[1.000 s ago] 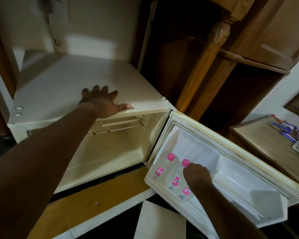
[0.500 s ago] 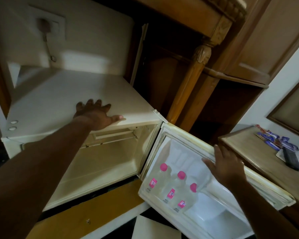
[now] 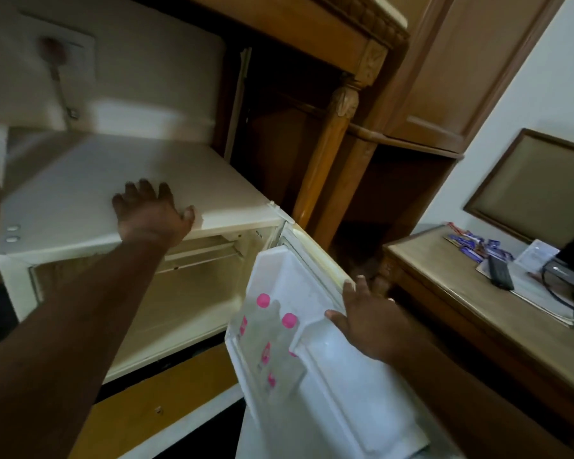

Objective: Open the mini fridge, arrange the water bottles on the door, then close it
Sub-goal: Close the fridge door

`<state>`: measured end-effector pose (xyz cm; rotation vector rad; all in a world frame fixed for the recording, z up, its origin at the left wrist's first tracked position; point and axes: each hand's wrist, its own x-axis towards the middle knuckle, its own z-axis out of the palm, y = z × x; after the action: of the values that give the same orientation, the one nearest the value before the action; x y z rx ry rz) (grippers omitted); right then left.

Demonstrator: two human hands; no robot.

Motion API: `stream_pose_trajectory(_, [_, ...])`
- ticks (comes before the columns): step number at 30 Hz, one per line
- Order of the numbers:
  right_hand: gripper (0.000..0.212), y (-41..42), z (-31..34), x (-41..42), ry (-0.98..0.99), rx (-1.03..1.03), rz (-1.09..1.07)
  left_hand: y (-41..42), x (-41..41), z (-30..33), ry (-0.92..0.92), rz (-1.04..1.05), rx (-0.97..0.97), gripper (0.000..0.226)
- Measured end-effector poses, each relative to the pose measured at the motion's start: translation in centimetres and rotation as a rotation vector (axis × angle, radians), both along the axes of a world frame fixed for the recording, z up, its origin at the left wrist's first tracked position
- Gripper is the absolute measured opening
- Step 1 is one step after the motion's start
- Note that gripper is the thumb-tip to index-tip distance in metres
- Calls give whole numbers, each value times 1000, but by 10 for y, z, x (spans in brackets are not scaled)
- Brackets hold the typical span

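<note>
Our left hand point(image 3: 151, 215) lies flat, fingers spread, on the mini fridge point(image 3: 80, 190). Right-hand fingers point(image 3: 352, 289) rest open on the door point(image 3: 332, 369) rim, gripping nothing; the water bottles point(image 3: 272, 342) stand just inside them. The door looks light and stiff: push at the rim.

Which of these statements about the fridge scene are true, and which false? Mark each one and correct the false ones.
1. The left hand lies flat on top of the fridge. True.
2. The fridge door is shut. False: it stands open.
3. The bottles in the door have pink caps. True.
4. The right hand holds a bottle. False: it rests on the door's edge.
</note>
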<state>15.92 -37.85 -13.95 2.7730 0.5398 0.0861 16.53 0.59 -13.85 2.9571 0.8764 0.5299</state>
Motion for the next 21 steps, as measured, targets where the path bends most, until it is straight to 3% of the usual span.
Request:
stream_pose_trajectory(5, [58, 43, 4, -10, 268, 287, 248, 10, -30, 2, 126, 116, -113, 95])
stream_pose_trajectory(9, [58, 94, -6, -4, 362, 481, 282, 45, -70, 2, 204, 256, -201, 113])
stream_pose_trajectory(13, [58, 162, -14, 5, 290, 426, 414, 58, -99, 3, 179, 240, -171, 102])
stream_pose_trajectory(21, [61, 250, -7, 39, 261, 362, 461, 58, -92, 0, 255, 177, -185, 91])
